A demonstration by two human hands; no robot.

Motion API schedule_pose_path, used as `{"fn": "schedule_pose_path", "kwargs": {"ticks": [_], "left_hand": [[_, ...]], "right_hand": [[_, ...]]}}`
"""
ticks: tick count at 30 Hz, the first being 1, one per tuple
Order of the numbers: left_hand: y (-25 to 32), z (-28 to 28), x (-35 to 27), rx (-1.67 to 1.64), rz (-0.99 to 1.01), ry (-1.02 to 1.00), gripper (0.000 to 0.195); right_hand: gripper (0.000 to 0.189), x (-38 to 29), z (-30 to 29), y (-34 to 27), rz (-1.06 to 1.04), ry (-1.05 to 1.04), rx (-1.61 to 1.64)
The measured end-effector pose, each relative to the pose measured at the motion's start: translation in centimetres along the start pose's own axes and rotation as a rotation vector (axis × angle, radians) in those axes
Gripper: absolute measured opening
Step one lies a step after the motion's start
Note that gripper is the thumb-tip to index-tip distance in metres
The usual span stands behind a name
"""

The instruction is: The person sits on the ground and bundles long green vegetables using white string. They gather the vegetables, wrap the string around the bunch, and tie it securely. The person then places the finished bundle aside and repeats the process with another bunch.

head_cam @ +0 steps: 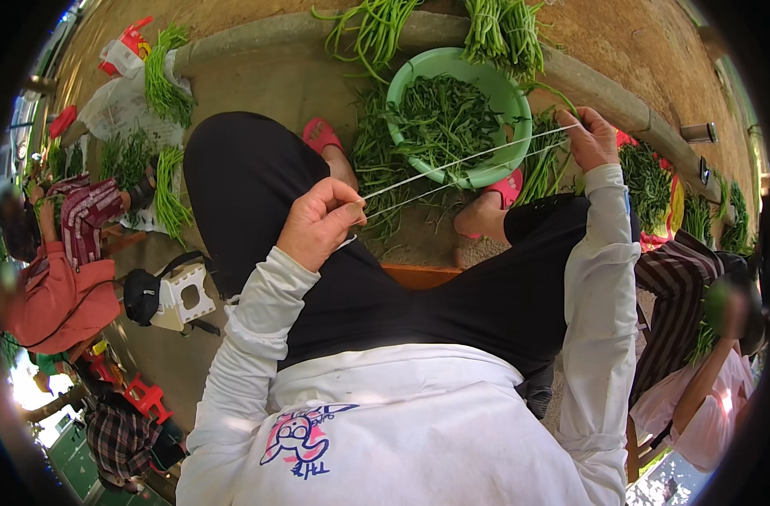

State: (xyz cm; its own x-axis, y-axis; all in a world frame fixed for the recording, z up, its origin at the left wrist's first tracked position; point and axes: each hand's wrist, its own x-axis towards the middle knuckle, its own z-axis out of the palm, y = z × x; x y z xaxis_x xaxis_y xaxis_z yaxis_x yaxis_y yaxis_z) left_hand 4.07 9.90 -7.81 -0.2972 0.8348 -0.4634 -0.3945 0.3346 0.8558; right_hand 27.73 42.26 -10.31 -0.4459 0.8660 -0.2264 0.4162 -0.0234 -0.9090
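Note:
My left hand (317,222), above my left thigh, pinches one end of a white string (464,162). Two strands of it run taut up to my right hand (594,140), whose thumb and fingers grip the other end. A long green stem (559,93) reaches from beside the basin to the fingertips of my right hand; whether they hold it cannot be told. Below and beyond the string stands a pale green plastic basin (488,68) with cut leafy greens (448,114) inside. More loose greens (375,161) lie on the ground left of it.
Tied bundles of green stems (502,35) lie on the concrete curb (258,41) behind the basin. Another bundle (168,76) rests at the left. A folding stool (186,294) with a black bag (141,296) stands left. People sit working on both sides.

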Motion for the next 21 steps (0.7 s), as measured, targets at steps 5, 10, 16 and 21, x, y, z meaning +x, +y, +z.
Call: {"fn": "schedule_pose_path", "kwargs": {"ticks": [5,10,16,21], "left_hand": [[0.0,-0.3,0.0,-0.042,-0.031,0.002,0.005],[0.3,-0.3,0.2,-0.056,-0.065,0.005,0.008],[0.8,-0.1,0.1,-0.156,-0.146,0.027,0.018],[1.0,-0.4,0.2,-0.225,-0.186,-0.037,0.029]], "right_hand": [[0.021,2.2,-4.0,2.4,0.127,0.14,0.223],[0.019,2.9,-6.6,3.5,0.216,0.249,0.488],[0.018,1.2,-4.2,1.6,0.272,0.016,1.16],[0.014,-5.4,4.8,-3.1,0.183,-0.442,0.912]]}}
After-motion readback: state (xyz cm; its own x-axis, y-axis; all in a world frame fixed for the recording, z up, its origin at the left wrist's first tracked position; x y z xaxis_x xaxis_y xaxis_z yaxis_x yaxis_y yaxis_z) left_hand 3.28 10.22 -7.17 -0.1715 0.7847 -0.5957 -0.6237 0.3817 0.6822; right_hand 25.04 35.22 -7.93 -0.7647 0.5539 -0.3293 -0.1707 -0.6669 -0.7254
